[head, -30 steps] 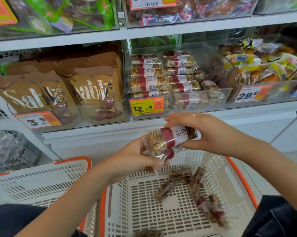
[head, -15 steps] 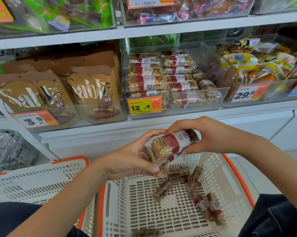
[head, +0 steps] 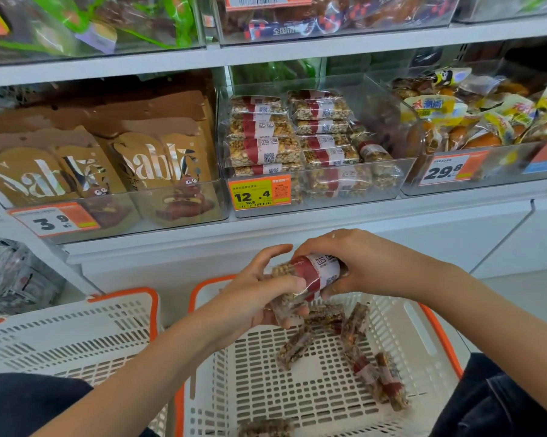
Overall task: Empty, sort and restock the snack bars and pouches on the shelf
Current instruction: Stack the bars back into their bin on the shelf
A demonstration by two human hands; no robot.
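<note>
Both hands hold a nut snack bar pack (head: 310,275) with a red and white band over the right white basket (head: 423,335). My left hand (head: 253,298) grips its lower left end, thumb over the wrapper. My right hand (head: 366,266) curls round its upper right end. Several dark snack bars (head: 370,370) lie loose on the basket floor. On the shelf, a clear bin (head: 392,184) with a 12.4 price tag holds stacked nut bars (head: 266,143). Brown Sable pouches (head: 152,159) stand in the clear bin to its left.
A second white basket with an orange rim (head: 77,326) sits to the left. A bin of yellow wrapped snacks (head: 474,121) with a 29.8 tag stands at right. More bins fill the upper shelf (head: 297,48). Crinkled packets (head: 10,275) lie at lower left.
The pack has tilted more upright between my hands and dropped slightly toward the basket. My left thumb has shifted over the wrapper. The view has moved a little.
</note>
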